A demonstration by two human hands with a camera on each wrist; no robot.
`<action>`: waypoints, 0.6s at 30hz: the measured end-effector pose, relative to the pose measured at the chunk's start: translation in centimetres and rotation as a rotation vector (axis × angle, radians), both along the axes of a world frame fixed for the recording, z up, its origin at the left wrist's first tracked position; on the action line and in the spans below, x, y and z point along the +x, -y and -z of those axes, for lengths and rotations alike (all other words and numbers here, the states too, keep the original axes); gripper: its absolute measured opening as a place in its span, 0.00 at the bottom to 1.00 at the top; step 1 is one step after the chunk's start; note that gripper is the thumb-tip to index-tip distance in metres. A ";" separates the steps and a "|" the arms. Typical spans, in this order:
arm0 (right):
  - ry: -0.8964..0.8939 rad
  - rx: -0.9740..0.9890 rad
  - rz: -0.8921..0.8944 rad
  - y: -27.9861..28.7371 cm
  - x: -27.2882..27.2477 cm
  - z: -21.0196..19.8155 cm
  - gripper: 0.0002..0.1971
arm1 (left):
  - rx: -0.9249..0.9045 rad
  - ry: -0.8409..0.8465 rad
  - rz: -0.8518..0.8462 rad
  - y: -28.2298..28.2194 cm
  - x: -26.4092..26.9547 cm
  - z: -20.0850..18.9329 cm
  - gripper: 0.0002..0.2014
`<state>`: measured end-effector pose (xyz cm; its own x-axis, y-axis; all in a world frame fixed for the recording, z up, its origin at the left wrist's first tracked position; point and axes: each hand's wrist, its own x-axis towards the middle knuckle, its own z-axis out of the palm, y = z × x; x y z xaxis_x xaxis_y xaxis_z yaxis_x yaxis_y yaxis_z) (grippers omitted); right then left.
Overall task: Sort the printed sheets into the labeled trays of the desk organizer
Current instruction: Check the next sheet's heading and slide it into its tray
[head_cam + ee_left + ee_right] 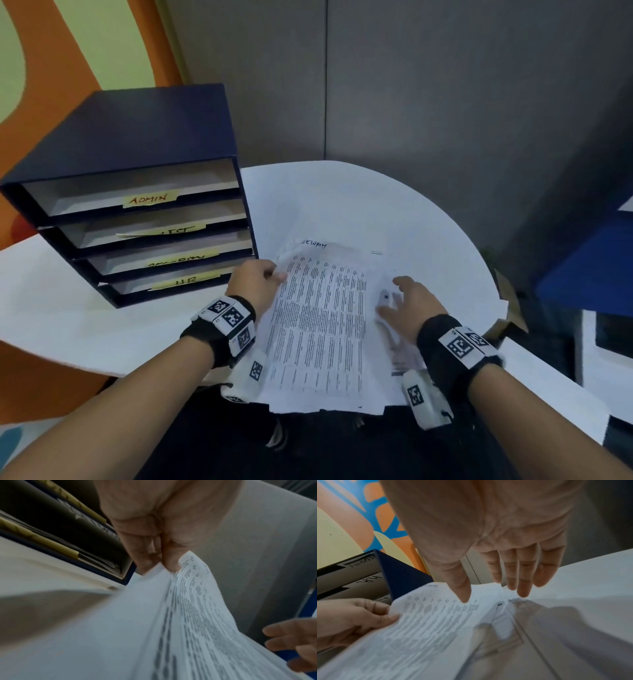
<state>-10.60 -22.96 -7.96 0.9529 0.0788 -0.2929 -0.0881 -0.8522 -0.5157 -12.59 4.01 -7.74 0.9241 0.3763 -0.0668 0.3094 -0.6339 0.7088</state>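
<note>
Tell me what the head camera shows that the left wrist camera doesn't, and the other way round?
Only the head view shows the whole organizer, four labeled trays, the top one marked ADMIN, and "security" handwritten on the sheet below. Only the left wrist view shows up close the left hand's fingers pinching the top sheet's edge. Both show the left hand lifting that sheet, the right hand open beside it, and the white table.

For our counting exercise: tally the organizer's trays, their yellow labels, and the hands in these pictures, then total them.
Trays in the organizer: 4
Yellow labels, such as ADMIN: 4
Hands, left hand and right hand: 2
Total: 10
</note>
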 end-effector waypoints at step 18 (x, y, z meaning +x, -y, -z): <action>0.139 0.812 0.165 -2.3 -1.3 -3.2 0.05 | -0.974 0.116 -0.139 -1.9 -2.4 -2.4 0.31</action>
